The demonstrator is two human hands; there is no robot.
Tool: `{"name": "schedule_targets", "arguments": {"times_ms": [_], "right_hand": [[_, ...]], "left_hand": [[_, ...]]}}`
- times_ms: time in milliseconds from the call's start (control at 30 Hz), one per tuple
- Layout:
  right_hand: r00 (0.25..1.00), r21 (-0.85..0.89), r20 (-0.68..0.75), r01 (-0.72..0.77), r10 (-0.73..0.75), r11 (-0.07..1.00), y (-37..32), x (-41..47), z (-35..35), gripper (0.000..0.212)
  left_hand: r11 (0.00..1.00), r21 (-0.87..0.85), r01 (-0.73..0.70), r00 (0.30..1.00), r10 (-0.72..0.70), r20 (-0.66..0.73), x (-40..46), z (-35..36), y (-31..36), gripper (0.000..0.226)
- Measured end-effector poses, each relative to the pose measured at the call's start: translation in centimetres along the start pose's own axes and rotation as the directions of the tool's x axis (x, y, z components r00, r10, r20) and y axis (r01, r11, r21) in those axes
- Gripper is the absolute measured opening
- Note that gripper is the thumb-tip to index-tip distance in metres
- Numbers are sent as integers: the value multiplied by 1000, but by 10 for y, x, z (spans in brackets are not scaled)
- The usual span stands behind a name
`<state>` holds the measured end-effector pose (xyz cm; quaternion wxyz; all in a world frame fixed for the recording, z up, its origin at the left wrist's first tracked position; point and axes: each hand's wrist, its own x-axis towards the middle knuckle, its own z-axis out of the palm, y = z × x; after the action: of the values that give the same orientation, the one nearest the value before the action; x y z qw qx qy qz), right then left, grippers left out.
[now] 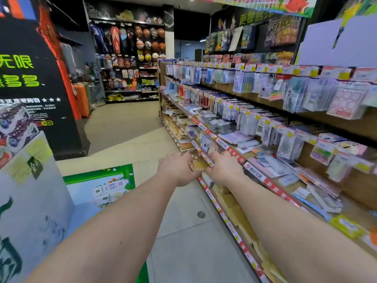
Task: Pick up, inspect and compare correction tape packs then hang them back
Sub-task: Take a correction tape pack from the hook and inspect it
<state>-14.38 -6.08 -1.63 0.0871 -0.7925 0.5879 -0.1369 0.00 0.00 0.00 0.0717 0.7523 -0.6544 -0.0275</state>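
Observation:
Both arms reach forward to the edge of the stationery shelf on the right. My left hand (177,168) and my right hand (224,166) hold a small yellowish pack (200,165) between them, just in front of the shelf's red price strip. The right hand also grips a clear blister pack with a bluish card (206,143) that sticks up above its fingers. The picture is blurred, so I cannot read the packs' print. Most of the yellowish pack is hidden by my fingers.
Rows of hanging blister packs (293,99) fill the pegs on the right, above a shelf (255,172) of flat stationery. A display stand (30,190) rises at the left, with a green box (102,186) beside it. The tiled aisle (126,123) leads to sports racks.

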Motion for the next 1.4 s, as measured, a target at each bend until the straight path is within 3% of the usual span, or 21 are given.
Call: {"name": "schedule_targets", "arguments": {"times_ms": [167,300,467,767,933,1167,1400], "right_hand": [[999,-46,36,-17,19,999,-18,90,26,48],[999,-39,33,-28,30,999,-42,182,36,58],[996,-31,40,-76,77,997,-64,290,49,54],[992,-56,31,-118,120,991,-42,477,89,49],[989,-18,91,-115,116,993,-37,602,122,54],[987,-24,135,-80,83,996,-39,767,158,37],[976,-24,153,-153,155,988,-44,899,209,49]], "left_hand": [[999,24,48,999,-48,22,84,8,-48,69],[998,62,-7,1000,6,14,175,-7,-86,69],[993,104,-52,998,55,-24,297,-23,-131,70],[986,102,-129,992,129,6,490,19,-163,64],[987,123,-99,994,94,48,603,40,-190,65],[993,103,-64,997,59,50,755,56,-238,65],[989,85,-124,989,116,96,908,89,-293,63]]}}
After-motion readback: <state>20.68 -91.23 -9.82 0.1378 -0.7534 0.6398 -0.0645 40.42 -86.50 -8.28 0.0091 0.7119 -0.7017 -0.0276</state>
